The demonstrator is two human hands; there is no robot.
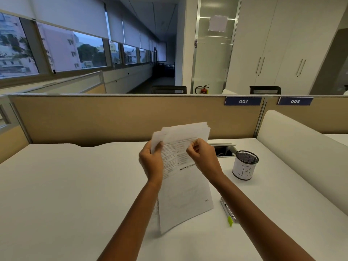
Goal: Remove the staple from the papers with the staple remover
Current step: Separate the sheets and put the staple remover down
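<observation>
Papers [185,178] held up over worktop [75,185]: left hand [151,162] grips edge, right hand [204,158] fingers pinch top. Staple remover [227,210] lies untouched; staple too small to see, likely still in.

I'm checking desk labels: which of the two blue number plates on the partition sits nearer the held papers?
The plate reading 007. It sits left of plate 008, closer to the papers that both hands hold.

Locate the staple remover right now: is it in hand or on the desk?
On the desk: in the head view the staple remover lies untouched right of the papers, beside the right forearm and nearer than the mesh cup.
</observation>
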